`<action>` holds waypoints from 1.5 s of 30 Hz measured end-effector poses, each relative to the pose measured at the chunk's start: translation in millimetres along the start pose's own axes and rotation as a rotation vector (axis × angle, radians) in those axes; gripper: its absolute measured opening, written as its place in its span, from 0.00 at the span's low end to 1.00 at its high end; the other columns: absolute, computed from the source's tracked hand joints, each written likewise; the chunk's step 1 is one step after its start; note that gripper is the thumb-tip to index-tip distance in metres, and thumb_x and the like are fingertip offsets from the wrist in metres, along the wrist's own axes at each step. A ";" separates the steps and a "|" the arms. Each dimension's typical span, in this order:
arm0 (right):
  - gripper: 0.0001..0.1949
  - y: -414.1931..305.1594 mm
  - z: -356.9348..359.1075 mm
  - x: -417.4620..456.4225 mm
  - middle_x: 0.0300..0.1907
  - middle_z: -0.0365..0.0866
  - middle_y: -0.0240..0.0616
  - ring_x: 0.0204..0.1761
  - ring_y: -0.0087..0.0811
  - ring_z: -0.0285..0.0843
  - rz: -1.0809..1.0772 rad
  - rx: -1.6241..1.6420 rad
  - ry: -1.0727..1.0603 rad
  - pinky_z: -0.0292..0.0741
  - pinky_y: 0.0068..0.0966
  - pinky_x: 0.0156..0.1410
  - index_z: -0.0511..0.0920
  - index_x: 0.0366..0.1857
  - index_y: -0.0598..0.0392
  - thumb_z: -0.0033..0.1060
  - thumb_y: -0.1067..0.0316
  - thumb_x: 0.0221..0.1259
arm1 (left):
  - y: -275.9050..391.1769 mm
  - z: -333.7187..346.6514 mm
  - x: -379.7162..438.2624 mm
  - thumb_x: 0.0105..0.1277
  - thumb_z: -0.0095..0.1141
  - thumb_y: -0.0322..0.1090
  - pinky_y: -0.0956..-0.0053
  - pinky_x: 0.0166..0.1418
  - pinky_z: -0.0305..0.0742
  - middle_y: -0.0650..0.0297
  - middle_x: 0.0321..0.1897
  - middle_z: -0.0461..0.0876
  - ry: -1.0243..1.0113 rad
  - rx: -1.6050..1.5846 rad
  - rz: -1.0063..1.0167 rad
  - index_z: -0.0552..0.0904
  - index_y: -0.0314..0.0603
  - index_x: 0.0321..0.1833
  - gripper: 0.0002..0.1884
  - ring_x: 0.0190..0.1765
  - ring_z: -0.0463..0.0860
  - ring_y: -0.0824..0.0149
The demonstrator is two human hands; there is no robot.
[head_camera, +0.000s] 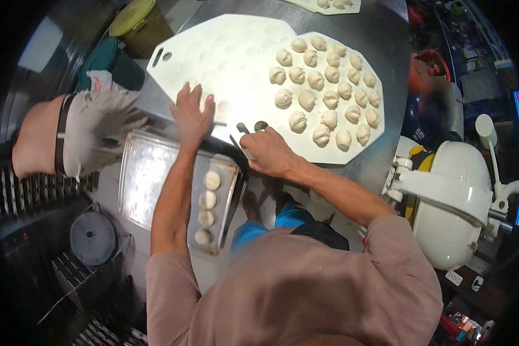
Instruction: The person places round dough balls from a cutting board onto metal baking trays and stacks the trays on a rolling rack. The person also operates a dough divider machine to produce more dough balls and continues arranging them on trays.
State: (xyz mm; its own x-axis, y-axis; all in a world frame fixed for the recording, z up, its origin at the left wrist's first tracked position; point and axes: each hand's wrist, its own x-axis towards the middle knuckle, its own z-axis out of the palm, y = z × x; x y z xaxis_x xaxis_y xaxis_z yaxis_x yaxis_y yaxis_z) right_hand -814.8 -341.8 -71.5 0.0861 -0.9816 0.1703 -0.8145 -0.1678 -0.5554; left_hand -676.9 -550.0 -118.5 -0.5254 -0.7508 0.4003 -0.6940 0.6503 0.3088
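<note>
My left hand [192, 112] lies with its fingers apart on the near edge of a white cutting board [238, 52], which bears faint round marks. My right hand [270, 151] is closed around the handle end of a second white board [302, 134], beside its slot and round hole. Rows of pleated dough buns [315, 80] cover much of that second board. Below my left forearm, a metal baking tray [149, 173] sits lower than the table, with several flat round dough pieces [207, 200] in a line along its right side.
Both boards rest on a steel table [372, 30]. Another board [346, 8] with dough pieces lies at the far edge. A white dough mixer [447, 207] stands at right. Lidded bins [108, 60] and a bent-over person [86, 134] are at left, above a round grey fan [93, 238].
</note>
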 end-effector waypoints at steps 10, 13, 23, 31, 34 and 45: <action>0.17 -82.3 33.7 -179.0 0.45 0.78 0.41 0.47 0.40 0.79 0.639 0.205 0.360 0.74 0.43 0.61 0.77 0.51 0.54 0.69 0.62 0.61 | 94.9 -18.4 -146.7 0.74 0.59 0.33 0.72 0.52 0.80 0.48 0.54 0.82 -0.457 -1.402 -0.738 0.68 0.25 0.64 0.23 0.50 0.84 0.66; 0.17 -75.1 59.6 -213.1 0.45 0.78 0.38 0.49 0.35 0.79 1.152 1.048 0.766 0.75 0.41 0.61 0.75 0.53 0.54 0.64 0.55 0.71 | 112.8 -27.8 -160.4 0.76 0.56 0.29 0.74 0.45 0.80 0.56 0.42 0.85 -0.575 -1.433 -0.705 0.71 0.28 0.58 0.15 0.40 0.84 0.71; 0.11 -86.1 60.3 -258.3 0.27 0.56 0.24 0.30 0.24 0.56 1.067 1.679 1.392 0.75 0.36 0.49 0.72 0.54 0.48 0.49 0.55 0.82 | 151.8 -40.9 -255.6 0.81 0.48 0.52 0.71 0.46 0.81 0.73 0.37 0.80 -0.764 -1.620 -0.889 0.76 0.49 0.52 0.15 0.40 0.80 0.75; 0.14 -154.4 71.5 -455.1 0.21 0.55 0.21 0.20 0.19 0.50 1.327 1.506 1.486 0.59 0.24 0.25 0.77 0.46 0.49 0.62 0.51 0.73 | 135.8 -91.9 -237.0 0.83 0.30 0.57 0.50 0.80 0.65 0.47 0.75 0.70 -0.789 -1.729 -0.684 0.64 0.33 0.77 0.34 0.74 0.72 0.47; 0.17 -172.0 67.1 -514.4 0.18 0.60 0.21 0.17 0.17 0.54 1.464 1.203 1.716 0.54 0.20 0.20 0.79 0.41 0.51 0.67 0.47 0.68 | 133.8 -98.7 -300.4 0.83 0.26 0.57 0.43 0.80 0.62 0.49 0.78 0.66 -0.764 -1.845 -1.066 0.62 0.38 0.79 0.34 0.77 0.68 0.43; 0.16 -242.0 91.9 -668.1 0.17 0.70 0.23 0.14 0.16 0.60 1.528 0.766 1.806 0.57 0.19 0.18 0.80 0.33 0.54 0.66 0.51 0.71 | 192.5 -103.3 -441.9 0.81 0.36 0.52 0.51 0.76 0.70 0.55 0.73 0.74 -0.893 -1.703 -1.267 0.70 0.41 0.74 0.28 0.72 0.74 0.52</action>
State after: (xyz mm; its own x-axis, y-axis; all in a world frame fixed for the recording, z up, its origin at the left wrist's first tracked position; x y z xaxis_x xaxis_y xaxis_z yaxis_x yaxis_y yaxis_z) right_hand -622.5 346.2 -125.6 -0.7444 0.4905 -0.4531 0.4448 -0.1418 -0.8843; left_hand -527.5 -81.1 -146.8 -0.6525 -0.2496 -0.7155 -0.0811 -0.9158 0.3934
